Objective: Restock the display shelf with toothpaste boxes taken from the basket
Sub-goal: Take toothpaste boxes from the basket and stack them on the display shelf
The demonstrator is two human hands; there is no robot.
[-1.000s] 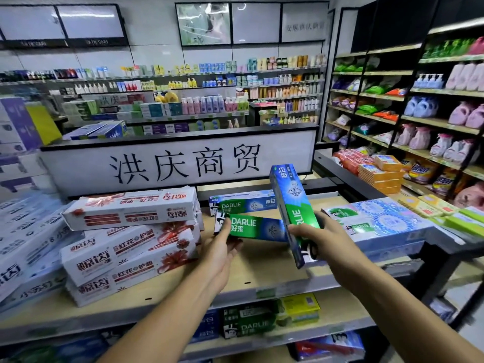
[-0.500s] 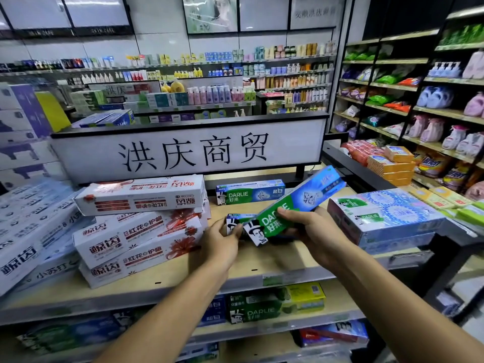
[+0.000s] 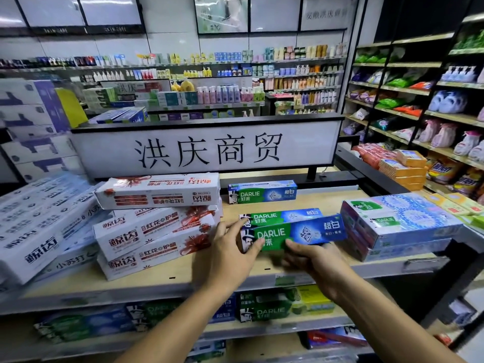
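A green-and-blue Darlie toothpaste box (image 3: 301,233) lies lengthwise on the wooden display shelf (image 3: 157,279). My right hand (image 3: 314,260) grips its lower front edge near the middle, thumb on the printed face. My left hand (image 3: 230,247) holds its left end, thumb on the front and fingers reaching behind. Directly behind it lies a second Darlie box (image 3: 282,214), and a third one (image 3: 262,192) stands at the back of the shelf. The basket is out of view.
Stacked white-and-red toothpaste boxes (image 3: 157,231) sit just left of my left hand. Wrapped blue Darlie multipacks (image 3: 398,224) sit to the right. A white sign panel (image 3: 209,153) closes the shelf's back. More Darlie boxes (image 3: 272,307) fill the lower shelf.
My right hand swung the box from upright down to horizontal and set it in front of the second box. My left hand shifted from the second box to the new box's left end.
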